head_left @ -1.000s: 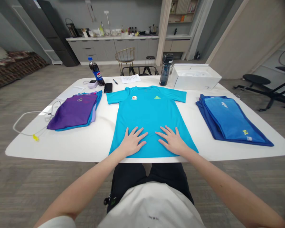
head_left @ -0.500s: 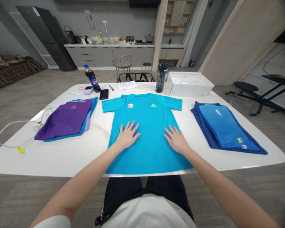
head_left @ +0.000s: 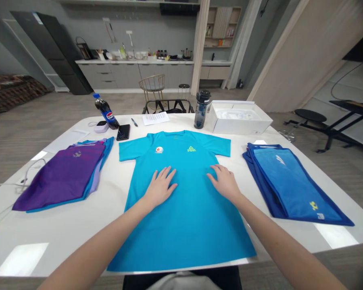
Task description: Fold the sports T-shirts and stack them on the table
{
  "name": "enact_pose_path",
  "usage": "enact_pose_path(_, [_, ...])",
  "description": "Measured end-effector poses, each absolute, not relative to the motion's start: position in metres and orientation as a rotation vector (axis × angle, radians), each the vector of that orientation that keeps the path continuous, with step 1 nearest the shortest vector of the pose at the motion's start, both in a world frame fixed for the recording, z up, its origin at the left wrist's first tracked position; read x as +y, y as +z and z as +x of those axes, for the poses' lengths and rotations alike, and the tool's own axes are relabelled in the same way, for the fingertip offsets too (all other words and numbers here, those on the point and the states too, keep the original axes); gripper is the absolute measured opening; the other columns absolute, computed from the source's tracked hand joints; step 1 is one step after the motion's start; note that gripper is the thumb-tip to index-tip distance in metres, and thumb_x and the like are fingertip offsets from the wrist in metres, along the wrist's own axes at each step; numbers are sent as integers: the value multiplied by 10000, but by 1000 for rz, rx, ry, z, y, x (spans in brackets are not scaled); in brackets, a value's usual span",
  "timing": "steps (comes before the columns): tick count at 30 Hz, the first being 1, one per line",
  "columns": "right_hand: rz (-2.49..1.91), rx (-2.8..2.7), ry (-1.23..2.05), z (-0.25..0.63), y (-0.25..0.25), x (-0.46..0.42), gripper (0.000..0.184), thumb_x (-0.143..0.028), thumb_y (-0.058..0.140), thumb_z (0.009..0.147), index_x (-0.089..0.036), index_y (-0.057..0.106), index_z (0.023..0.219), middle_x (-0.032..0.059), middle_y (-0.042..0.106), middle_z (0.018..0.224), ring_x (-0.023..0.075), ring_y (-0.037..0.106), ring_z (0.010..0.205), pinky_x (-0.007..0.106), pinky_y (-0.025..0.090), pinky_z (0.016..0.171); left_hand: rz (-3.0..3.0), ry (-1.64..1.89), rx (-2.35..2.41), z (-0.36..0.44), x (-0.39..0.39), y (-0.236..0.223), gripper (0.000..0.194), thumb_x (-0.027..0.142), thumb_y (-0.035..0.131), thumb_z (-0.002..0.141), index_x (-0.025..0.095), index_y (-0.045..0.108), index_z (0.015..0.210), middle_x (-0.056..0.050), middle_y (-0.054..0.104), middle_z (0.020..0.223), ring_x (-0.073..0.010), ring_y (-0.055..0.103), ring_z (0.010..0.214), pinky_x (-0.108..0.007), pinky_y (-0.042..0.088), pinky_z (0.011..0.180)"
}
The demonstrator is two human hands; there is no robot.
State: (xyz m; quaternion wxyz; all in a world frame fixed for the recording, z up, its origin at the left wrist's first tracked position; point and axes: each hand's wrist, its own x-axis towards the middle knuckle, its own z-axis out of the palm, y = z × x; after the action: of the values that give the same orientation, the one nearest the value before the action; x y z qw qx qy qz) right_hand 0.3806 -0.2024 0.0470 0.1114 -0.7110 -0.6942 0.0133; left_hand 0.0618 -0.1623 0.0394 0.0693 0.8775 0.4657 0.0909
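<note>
A turquoise T-shirt (head_left: 184, 217) lies spread flat on the white table, its collar at the far side and its hem along the near edge. Two small logos show on its chest. My left hand (head_left: 161, 186) rests on the left half of the shirt below the round logo, fingers apart and holding nothing. On the right half lies my right hand (head_left: 224, 181), its fingers slightly bent and spread, nothing in them. Left of the shirt is a stack of folded clothes with a purple shirt (head_left: 66, 173) on top. To the right lies a stack of folded blue shirts (head_left: 293, 181).
Along the far side of the white table (head_left: 87, 233) stand a cola bottle (head_left: 106, 112), a phone (head_left: 123, 132), a pen (head_left: 134, 122), a paper sheet (head_left: 155, 118), a dark water bottle (head_left: 201, 110) and a white box (head_left: 240, 125). A cable (head_left: 27, 173) runs at the left.
The camera view has moved closer and tilted, so the table looks larger. Both hands stay on the shirt, and the right fingers look more bent than before.
</note>
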Motion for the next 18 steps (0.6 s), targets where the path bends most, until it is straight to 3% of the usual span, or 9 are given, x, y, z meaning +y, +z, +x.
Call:
enact_pose_path(4, [-2200,-1842,51,409,51,-125,393,-411,449,1033,-190,656,1282,154,669,1265,300,606,1165,411,477,978,2552,365,1226,115,-72,49,395,284,439,1017,202,582,1375,-123,625,1385,-250,596,1259,-391,462,1090])
enact_pose_path(8, [-2351,-1613,101,449,48,-68,366,-357,459,1011,-175,689,1231,164,649,1236,302,600,1146,404,496,939,2440,435,1250,171,9,54,242,205,451,983,198,640,1133,-108,708,1121,-231,668,1026,-359,521,924])
enact_pose_path(11, [-2402,-1535,98,475,44,-46,389,-373,464,1003,-162,687,1242,194,614,1257,339,570,1183,443,504,934,2388,440,1409,206,50,51,245,230,448,992,203,608,1176,-120,716,1101,-249,682,990,-373,520,879])
enact_pose_path(18, [-2549,-1507,116,506,46,-24,487,-416,395,1038,-231,523,1469,206,538,1325,361,605,1120,488,515,871,2468,241,1575,248,132,44,366,289,449,1007,187,536,1348,-187,679,1245,-319,654,1157,-418,490,956])
